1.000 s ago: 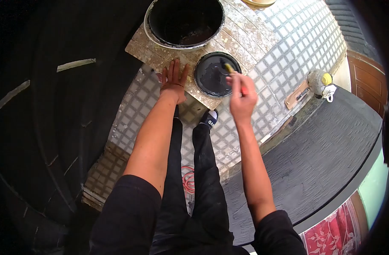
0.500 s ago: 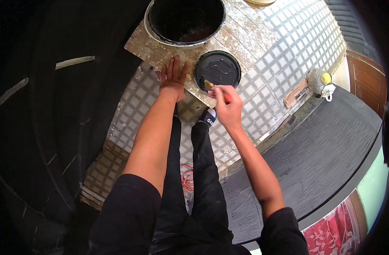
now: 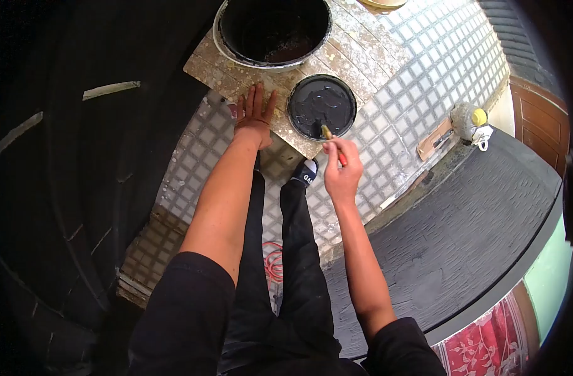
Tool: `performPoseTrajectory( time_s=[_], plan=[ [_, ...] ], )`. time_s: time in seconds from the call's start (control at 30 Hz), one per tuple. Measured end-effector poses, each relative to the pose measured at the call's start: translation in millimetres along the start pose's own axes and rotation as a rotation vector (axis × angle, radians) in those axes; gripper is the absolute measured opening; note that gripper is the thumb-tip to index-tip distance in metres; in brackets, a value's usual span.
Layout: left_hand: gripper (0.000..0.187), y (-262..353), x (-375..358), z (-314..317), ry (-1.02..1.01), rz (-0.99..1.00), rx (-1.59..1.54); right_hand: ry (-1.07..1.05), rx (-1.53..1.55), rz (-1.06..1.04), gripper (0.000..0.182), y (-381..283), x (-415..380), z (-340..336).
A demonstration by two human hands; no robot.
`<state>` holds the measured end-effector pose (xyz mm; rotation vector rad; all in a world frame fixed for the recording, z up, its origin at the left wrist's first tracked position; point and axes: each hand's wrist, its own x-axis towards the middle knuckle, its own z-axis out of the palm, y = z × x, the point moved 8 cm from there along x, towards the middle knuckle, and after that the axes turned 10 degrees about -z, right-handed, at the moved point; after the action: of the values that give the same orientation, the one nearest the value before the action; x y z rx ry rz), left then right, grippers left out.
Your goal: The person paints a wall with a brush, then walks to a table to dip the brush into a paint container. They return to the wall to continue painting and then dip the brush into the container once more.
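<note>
My right hand (image 3: 344, 169) is closed around the red handle of a paintbrush (image 3: 328, 133). The brush's bristles dip into dark paint at the near edge of a round, shallow container (image 3: 322, 103). Streaks and ridges show on the paint's surface. My left hand (image 3: 255, 118) lies flat with fingers spread on the paint-spattered wooden board (image 3: 355, 59), to the left of the paint container. Behind both stands a large black bucket (image 3: 274, 31) with a pale outer rim, dark inside.
A textured dark grey surface (image 3: 449, 232) curves along the right. On its far end sits a rounded grey object with a yellow cap (image 3: 479, 116). Patterned tiles (image 3: 192, 163) cover the floor, where a red cord (image 3: 274, 262) lies coiled by my legs. A dark wall (image 3: 61, 188) fills the left.
My right hand has moved the paintbrush a little to the right along the container's near edge. The container has shifted very slightly right. My left hand stays in place.
</note>
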<state>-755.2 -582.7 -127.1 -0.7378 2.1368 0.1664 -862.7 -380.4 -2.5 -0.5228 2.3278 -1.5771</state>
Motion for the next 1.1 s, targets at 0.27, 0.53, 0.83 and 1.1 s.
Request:
performPoseTrajectory(
  time_s=[0.27, 0.53, 0.83, 1.1],
  plan=[
    [0.127, -0.7, -2.9, -5.4, 0.025, -0.025, -0.005, -0.115, 0.074, -0.04, 0.013, -3.2, -2.2, -16.7],
    [0.118, -1.3, -13.0, -13.2, 0.051, -0.058, -0.014, 0.22, 0.481, 0.329, 0.028, -0.4, -14.2, -78.5],
    [0.091, -1.8, -96.2, 21.3, 0.522, -0.031, -0.814, 0.068, 0.4, 0.335, 0.03, -35.0, -60.2, -111.9],
    [0.059, -13.1, -254.0, 478.6, -0.214, -0.509, -1.333, -0.252, 0.222, 0.281, 0.032, -84.8, -135.9, -36.1]
  ],
)
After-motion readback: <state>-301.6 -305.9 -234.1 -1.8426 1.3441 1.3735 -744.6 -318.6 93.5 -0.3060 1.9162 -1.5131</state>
